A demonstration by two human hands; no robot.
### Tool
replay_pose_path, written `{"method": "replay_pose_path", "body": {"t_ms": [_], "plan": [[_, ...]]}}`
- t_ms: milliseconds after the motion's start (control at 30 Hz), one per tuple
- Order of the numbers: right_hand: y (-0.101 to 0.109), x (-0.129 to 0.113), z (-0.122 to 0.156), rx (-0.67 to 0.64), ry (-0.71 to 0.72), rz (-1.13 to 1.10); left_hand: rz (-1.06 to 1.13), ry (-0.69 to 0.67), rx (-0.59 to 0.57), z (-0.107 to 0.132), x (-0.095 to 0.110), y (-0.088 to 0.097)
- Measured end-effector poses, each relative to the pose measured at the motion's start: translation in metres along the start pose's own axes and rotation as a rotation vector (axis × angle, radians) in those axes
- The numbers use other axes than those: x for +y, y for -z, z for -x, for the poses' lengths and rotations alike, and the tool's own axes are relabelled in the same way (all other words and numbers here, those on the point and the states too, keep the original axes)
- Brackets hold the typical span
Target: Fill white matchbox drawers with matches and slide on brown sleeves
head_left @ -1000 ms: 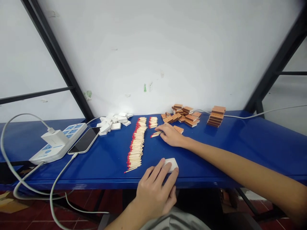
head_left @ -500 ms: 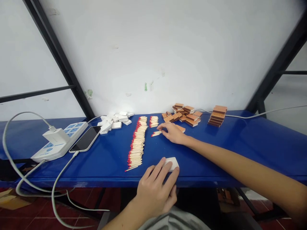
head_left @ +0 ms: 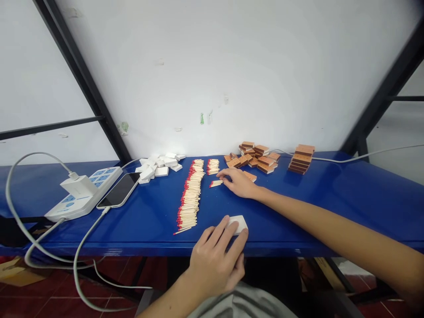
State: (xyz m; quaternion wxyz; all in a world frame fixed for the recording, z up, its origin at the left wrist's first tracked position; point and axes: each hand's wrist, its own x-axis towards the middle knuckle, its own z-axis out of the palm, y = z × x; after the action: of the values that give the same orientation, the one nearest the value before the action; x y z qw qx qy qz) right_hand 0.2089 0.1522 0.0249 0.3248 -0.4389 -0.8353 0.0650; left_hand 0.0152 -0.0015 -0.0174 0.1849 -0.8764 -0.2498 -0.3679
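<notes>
My left hand [head_left: 215,260] rests at the near edge of the blue table [head_left: 152,221], its fingers curled over a small white matchbox tray [head_left: 239,223]. My right hand [head_left: 237,182] reaches out flat on the table, fingertips touching a small bunch of red-tipped matches [head_left: 216,183]. A long row of matches [head_left: 190,196] lies to the left of it, and a shorter bunch [head_left: 212,166] lies just behind. One orange matchbox sleeve [head_left: 250,176] sits beside my right hand.
A heap of white trays [head_left: 159,167] lies at the back left. Loose orange sleeves [head_left: 253,159] and a neat stack [head_left: 300,160] stand at the back right. A phone [head_left: 119,190], a power strip [head_left: 82,192] with charger and cables lie at the left.
My right hand and the small bunch of matches have shifted slightly; the view has drifted a little. My left hand stays on the white tray.
</notes>
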Motion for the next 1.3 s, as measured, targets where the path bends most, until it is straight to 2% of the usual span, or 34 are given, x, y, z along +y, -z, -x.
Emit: {"method": "replay_pose_path", "body": {"t_ms": [533, 1300], "plan": [[-0.0019, 0.0069, 0.0003, -0.038, 0.007, -0.033, -0.004, 0.008, -0.001, -0.0010, 0.0005, 0.0004], [-0.0010, 0.0073, -0.0014, -0.006, -0.032, -0.016, 0.001, 0.008, -0.002, -0.0007, 0.0009, 0.0007]]}}
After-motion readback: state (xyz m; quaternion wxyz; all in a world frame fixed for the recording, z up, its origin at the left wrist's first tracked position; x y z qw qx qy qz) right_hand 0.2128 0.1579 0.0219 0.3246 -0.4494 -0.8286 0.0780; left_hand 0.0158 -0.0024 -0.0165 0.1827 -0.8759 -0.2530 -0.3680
